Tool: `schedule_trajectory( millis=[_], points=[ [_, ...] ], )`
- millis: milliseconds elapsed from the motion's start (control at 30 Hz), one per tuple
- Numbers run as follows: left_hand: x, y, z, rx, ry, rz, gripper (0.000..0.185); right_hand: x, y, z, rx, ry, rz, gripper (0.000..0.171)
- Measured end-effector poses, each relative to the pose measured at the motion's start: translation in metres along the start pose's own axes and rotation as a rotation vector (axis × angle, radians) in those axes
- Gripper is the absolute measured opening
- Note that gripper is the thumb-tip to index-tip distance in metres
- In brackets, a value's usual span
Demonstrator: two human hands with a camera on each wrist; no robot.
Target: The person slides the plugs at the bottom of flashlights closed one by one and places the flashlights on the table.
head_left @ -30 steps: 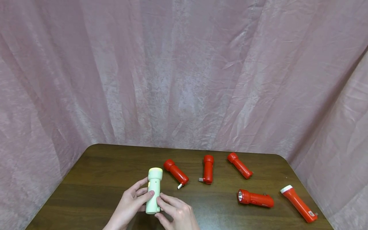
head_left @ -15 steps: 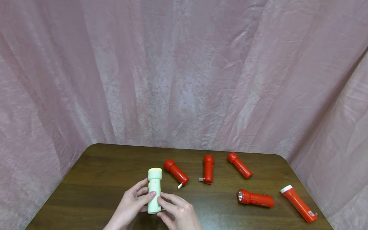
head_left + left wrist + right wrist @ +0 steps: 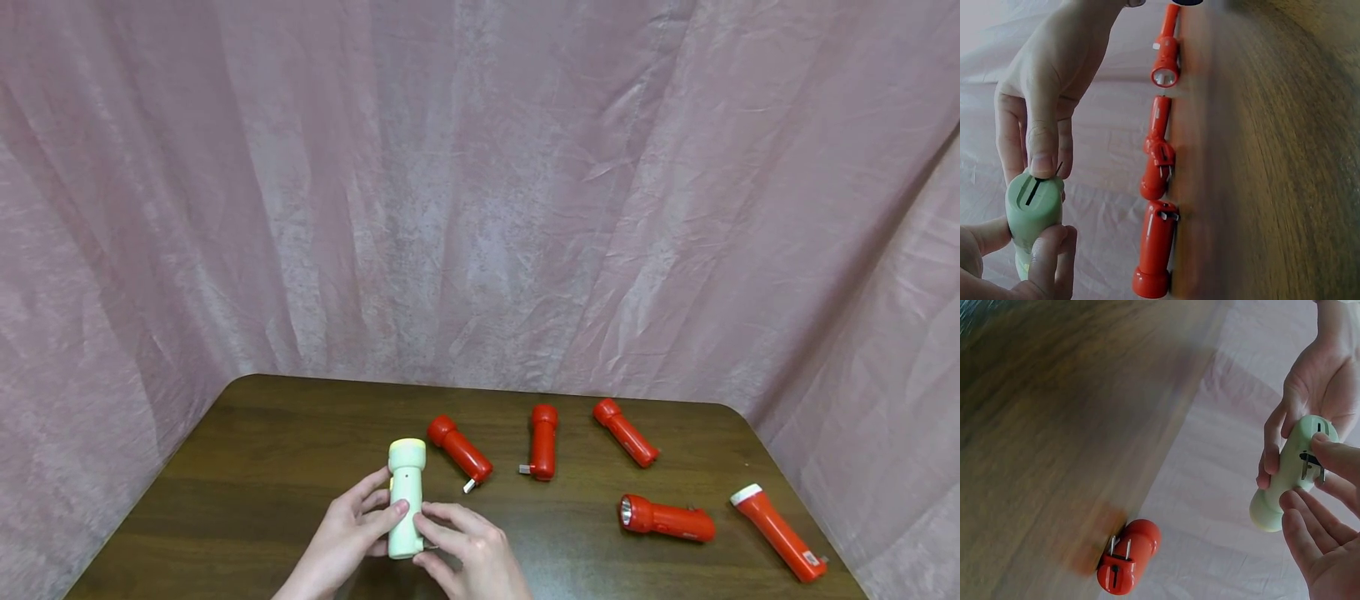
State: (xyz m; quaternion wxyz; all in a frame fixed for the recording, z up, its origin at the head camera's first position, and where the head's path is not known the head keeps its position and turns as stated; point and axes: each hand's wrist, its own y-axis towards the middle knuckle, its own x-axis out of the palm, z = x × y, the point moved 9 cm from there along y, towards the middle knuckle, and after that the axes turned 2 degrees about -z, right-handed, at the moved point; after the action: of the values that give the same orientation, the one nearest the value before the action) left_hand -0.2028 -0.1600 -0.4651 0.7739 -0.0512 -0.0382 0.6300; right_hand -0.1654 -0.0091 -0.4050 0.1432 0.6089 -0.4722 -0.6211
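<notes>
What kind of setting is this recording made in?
Probably a staged recording setup, not a lived-in room: a wrinkled pink cloth backdrop surrounds a dark wooden table, with several red flashlights laid out and both hands holding a pale green flashlight.

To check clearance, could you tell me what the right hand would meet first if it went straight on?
Probably the green torch that the right hand already pinches; beyond it, the left hand.
</notes>
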Motion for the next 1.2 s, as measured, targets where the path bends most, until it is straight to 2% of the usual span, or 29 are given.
schedule_trajectory(
  millis=[167, 300, 433, 733, 1200],
  points=[
    [0.0003, 0.0016, 0.0001, -0.01, -0.006, 0.024, 0.078, -0.0023, -0.0005, -0.0011, -0.022, -0.04, 0.017, 0.049],
    [0.0012, 0.0017, 0.0004, -0.013, -0.007, 0.04, 0.078, -0.0016, -0.0013, -0.0002, -0.004, -0.032, 0.003, 0.045],
    [0.002, 0.001, -0.0004, -0.017, -0.005, 0.034, 0.078, -0.0001, -0.0019, 0.0017, 0.026, -0.002, -0.019, 0.042],
    [0.0045, 0.0001, -0.001, -0.018, -0.007, 0.025, 0.078, -0.0051, -0.002, -0.0009, -0.034, 0.014, 0.027, 0.044],
    [0.0068, -0.0006, -0.0033, -0.034, -0.003, 0.023, 0.08, -0.006, -0.003, 0.0005, -0.021, 0.032, 0.033, 0.044]
  ],
)
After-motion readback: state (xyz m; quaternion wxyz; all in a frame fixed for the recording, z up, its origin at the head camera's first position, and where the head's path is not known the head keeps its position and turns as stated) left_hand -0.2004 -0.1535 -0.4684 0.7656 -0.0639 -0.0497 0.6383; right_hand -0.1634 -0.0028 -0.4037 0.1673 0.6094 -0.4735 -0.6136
